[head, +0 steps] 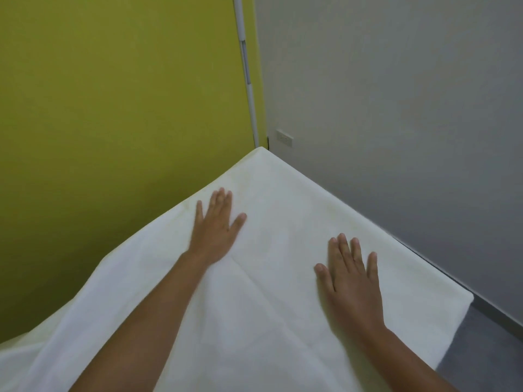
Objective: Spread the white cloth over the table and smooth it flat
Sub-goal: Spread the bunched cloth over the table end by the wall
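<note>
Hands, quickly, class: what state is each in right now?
Left hand: open, flat on the white cloth.
Right hand: open, flat on the cloth.

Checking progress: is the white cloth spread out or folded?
Spread: white cloth covers the far corner; left hand and right hand lie flat on it; faint crease.

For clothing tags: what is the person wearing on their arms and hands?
Nothing visible. Both forearms are bare to the frame's lower edge: no sleeves, gloves, watch or bracelets, and no rings show on the left hand or right hand.
</note>
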A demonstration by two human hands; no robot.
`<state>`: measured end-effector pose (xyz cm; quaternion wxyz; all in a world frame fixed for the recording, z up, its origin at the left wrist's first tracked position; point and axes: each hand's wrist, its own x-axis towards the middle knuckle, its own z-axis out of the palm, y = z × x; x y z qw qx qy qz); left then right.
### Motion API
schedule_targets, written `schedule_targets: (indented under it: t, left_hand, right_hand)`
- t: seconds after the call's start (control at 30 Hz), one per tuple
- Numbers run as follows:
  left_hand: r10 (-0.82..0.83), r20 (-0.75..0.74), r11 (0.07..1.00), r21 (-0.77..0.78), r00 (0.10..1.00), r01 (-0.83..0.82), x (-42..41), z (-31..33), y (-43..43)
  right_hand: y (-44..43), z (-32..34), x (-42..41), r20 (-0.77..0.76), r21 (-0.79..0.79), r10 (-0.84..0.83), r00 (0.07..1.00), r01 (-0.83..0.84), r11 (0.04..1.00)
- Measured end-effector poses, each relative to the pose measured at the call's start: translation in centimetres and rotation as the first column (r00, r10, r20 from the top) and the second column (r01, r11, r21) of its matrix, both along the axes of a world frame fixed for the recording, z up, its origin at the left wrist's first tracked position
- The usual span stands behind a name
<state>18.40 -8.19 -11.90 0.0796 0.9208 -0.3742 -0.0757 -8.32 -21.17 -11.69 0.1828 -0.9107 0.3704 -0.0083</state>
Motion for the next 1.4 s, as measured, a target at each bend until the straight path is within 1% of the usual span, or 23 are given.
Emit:
schedule_targets:
  t: [0.07,0.2,0.3,0.4,0.57,0.67,0.73,0.8,0.87,0.97,1.1,1.27,1.4]
  left_hand:
    - [-0.092,-0.009,0.996,0.002,0.996,0.092,-2.3,-0.1,-0.4]
    - [-0.124,-0.005,0.992,-0.005,0.992,0.124,-3.0,-0.1,-4.0]
    - [-0.114,-0.003,0.993,0.012,0.994,0.114,-2.4,0.0,-5.6]
    - [-0.109,-0.003,0.994,0.029,0.994,0.109,-2.5,0.0,-5.4]
    - [0.025,-0.005,0.998,0.062,1.0,-0.024,-5.4,0.5,-4.0]
    - [0.066,0.006,0.996,0.058,0.998,-0.066,-8.4,0.8,-1.8]
    - [0.089,0.012,0.995,0.053,0.996,-0.089,-10.6,0.9,0.2]
    - [0.146,0.013,0.988,0.044,0.989,-0.147,-12.6,0.9,2.7]
    - [0.22,0.014,0.974,0.044,0.975,-0.22,-14.3,1.1,5.1]
    - [0.313,0.002,0.948,0.063,0.95,-0.312,-16.7,1.8,8.1]
    - [0.431,-0.007,0.895,0.13,0.902,-0.426,-20.0,2.9,10.6]
    - [0.599,-0.086,0.795,0.179,0.796,-0.579,-26.3,3.8,12.2]
    - [0.713,-0.099,0.699,0.175,0.694,-0.693,-32.4,4.0,12.8]
  right_hand:
    - [-0.5,0.1,0.1,0.009,0.004,-0.031,0.999,0.031,1.0]
    - [-1.9,0.1,0.1,0.006,-0.054,-0.107,0.994,0.107,0.993]
    - [-2.4,0.0,0.0,0.009,-0.074,-0.128,0.992,0.128,0.989]
    - [-2.5,-0.1,0.1,0.01,-0.085,-0.118,0.993,0.119,0.989]
    - [-2.5,0.4,0.1,-0.005,-0.078,-0.101,0.995,0.101,0.992]
    - [-2.1,0.8,-0.2,-0.046,-0.053,-0.019,0.999,0.017,0.998]
    - [-1.6,0.9,-0.7,-0.07,-0.024,0.082,0.994,-0.084,0.996]
    - [-1.0,1.2,-1.1,-0.087,-0.02,0.196,0.977,-0.198,0.98]
    - [-0.3,1.5,-1.1,-0.11,-0.025,0.297,0.948,-0.302,0.953]
    - [0.8,2.2,-1.1,-0.13,0.016,0.417,0.899,-0.419,0.908]
    - [2.3,3.0,-0.8,-0.142,0.019,0.558,0.818,-0.561,0.827]
    - [4.2,3.6,-2.0,-0.187,0.063,0.757,0.626,-0.761,0.645]
    - [5.2,3.9,-4.2,-0.216,0.073,0.852,0.477,-0.862,0.501]
